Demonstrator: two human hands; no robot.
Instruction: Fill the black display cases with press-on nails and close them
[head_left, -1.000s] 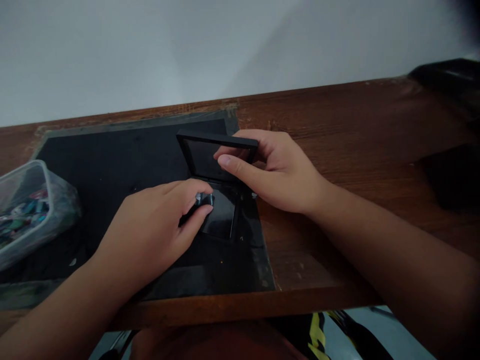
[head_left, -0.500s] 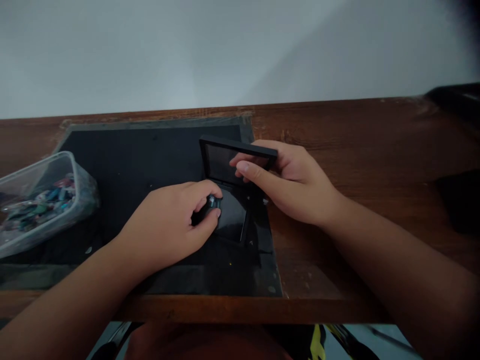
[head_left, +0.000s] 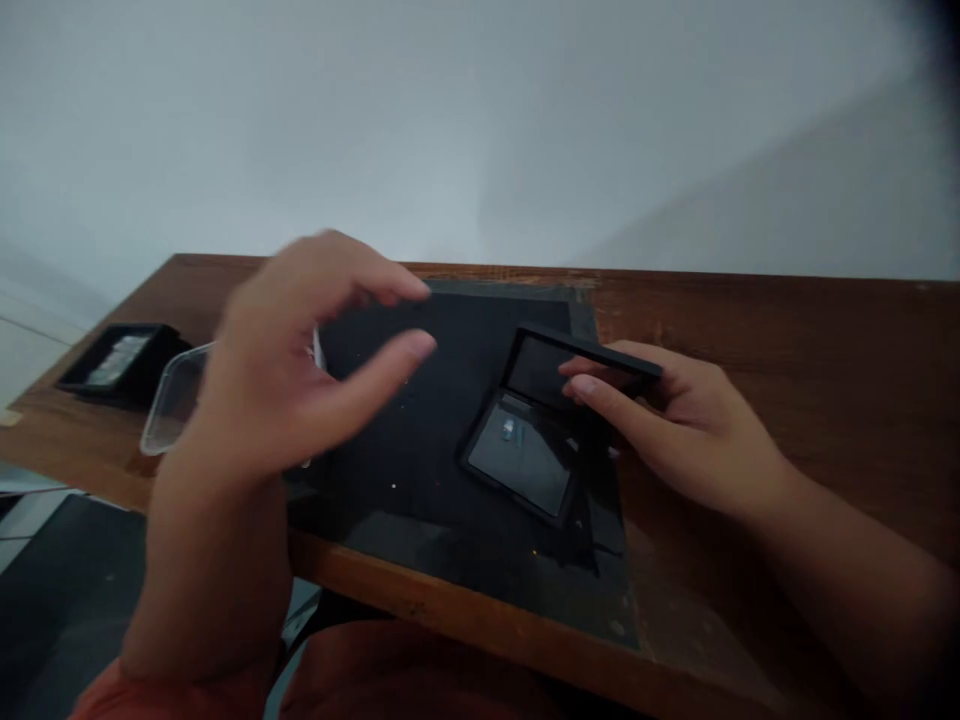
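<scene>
A flat black hinged case (head_left: 517,480) with clear film-like panels lies opened on a dark mat (head_left: 405,430). A small bluish piece (head_left: 510,430) rests on the film of its lower half. My right hand (head_left: 675,420) grips the raised lid (head_left: 592,350) at its right end, thumb in front and fingers behind. Raised in the air to the left, my left hand (head_left: 300,350) has thumb and forefinger apart with nothing between them. It hides most of a clear plastic tub (head_left: 176,400).
Farther left on the brown wooden table (head_left: 787,330) stands a black box (head_left: 124,365) with pale contents. A pale wall (head_left: 480,130) rises behind the table. Tiny bits are scattered on the mat.
My left hand has released the bluish piece on the case and moved up and left, its fingers parting. My right hand still holds the lid. The view has swung left.
</scene>
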